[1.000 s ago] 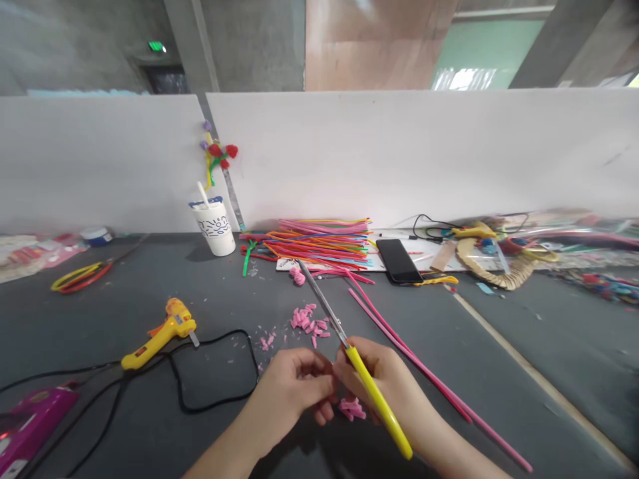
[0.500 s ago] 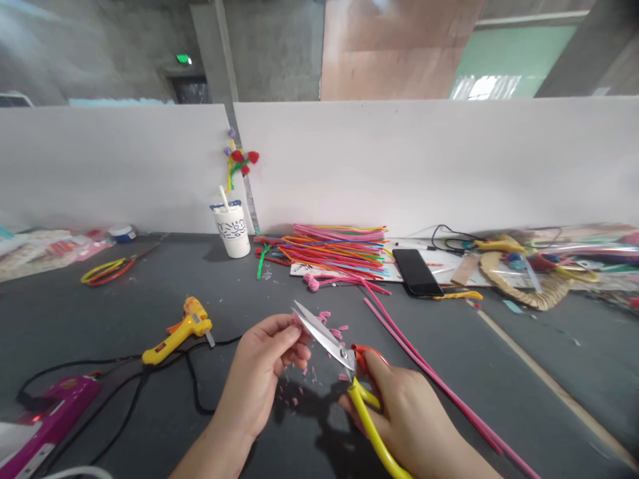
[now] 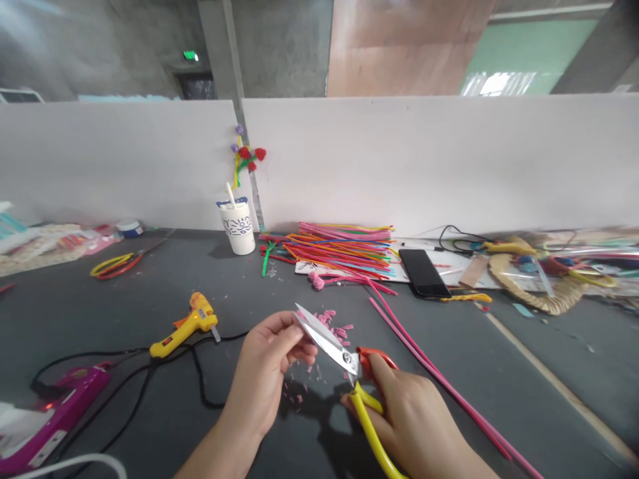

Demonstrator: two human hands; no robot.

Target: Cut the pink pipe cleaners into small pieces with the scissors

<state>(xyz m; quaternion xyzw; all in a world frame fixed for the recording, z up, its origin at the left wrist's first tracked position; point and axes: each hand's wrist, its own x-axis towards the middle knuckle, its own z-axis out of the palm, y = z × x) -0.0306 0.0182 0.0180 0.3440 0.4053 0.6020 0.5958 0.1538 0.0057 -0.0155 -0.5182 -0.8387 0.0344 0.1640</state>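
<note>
My right hand (image 3: pixel 407 406) grips scissors (image 3: pixel 329 344) with one red and one yellow handle, their blades pointing up and left. At the blade tips, my left hand (image 3: pixel 272 356) has its thumb and fingertips pinched together; what they hold is too hidden to make out. Small pink clippings (image 3: pixel 342 330) lie on the dark table behind and below the blades. Long pink pipe cleaners (image 3: pixel 424 362) run diagonally beside my right hand. A pink curled piece (image 3: pixel 316 281) lies farther back.
A yellow glue gun (image 3: pixel 187 326), its black cable and a purple power strip (image 3: pixel 62 416) are at the left. Behind stand a white cup (image 3: pixel 238 229), a pipe-cleaner pile (image 3: pixel 344 249) and a phone (image 3: pixel 424 273). Craft materials lie at the right.
The view has shifted slightly, moving the table items a little rightward. Both hands keep nearly the same pose at the scissors, and more pink clippings show behind the blades.
</note>
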